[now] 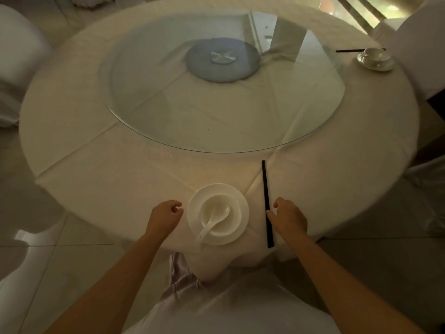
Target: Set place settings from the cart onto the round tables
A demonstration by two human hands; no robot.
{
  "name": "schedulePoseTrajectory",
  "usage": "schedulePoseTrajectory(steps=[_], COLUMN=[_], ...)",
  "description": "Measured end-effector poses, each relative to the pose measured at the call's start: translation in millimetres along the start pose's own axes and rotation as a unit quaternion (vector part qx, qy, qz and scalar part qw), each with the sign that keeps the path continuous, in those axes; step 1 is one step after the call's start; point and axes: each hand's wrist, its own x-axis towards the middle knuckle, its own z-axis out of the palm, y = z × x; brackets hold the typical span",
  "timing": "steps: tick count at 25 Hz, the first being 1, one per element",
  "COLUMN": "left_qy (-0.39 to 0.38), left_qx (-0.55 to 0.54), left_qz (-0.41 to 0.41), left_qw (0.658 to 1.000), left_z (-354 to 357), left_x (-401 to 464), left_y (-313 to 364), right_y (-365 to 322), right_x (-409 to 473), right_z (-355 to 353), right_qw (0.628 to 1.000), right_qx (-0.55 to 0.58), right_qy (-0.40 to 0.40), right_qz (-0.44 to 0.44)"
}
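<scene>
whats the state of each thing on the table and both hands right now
near plate: flat on the tablecloth, bowl on it
bowl: upright, spoon inside
spoon: lying in the bowl, handle over the rim
near chopsticks: flat, right of the plate
right hand: fingers touching the chopsticks
left hand: loosely curled, holding nothing
far setting: laid out, chopsticks beside it
glass turntable: bare

A cream cloth [96, 145] with a faint woven pattern covered the round bench, where a white plate [242, 208], white bowl [216, 201] and white spoon [212, 222] sat beside black chopsticks [265, 189]. The clear glass turntable [168, 112] showed a blue-grey disc [202, 71] with a silver hub [223, 56]. A second white setting [375, 59] and black chopsticks [349, 50] lay opposite. Chair covers [19, 44] were white.
</scene>
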Motion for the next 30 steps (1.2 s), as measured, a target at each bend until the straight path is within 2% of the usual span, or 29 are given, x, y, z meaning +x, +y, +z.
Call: schedulePoseTrajectory(steps=[3,5,8,11,15,20,24,30], left_qy=[-0.004,-0.02,0.0,0.015,0.032,0.035,0.003,-0.053], left_qx=[0.064,0.125,0.271,0.335,0.333,0.275,0.229,0.18], left_qz=[0.11,0.202,0.336,0.422,0.5,0.615,0.671,0.716], left_qw=[0.992,0.971,0.902,0.842,0.799,0.738,0.705,0.673], left_z=[-13,-12,-2,11,28,73,138,232], left_x=[-5,-11,-35,-73,-125,-231,-337,-486], left_y=[45,82,143,200,267,340,361,352], right_y=[-8,-9,0,23,71,160,243,350], right_x=[-14,-25,-49,-80,-130,-225,-319,-451], right_z=[-21,-38,-70,-107,-155,-195,-200,-173], right_qw=[0.998,0.993,0.984,0.977,0.967,0.932,0.912,0.891], right_qx=[-0.033,-0.071,-0.114,-0.127,-0.117,-0.109,-0.116,-0.115], right_qy=[0.034,0.064,0.11,0.16,0.225,0.331,0.35,0.349], right_qz=[-0.04,-0.07,-0.078,-0.059,0.003,0.103,0.18,0.266])
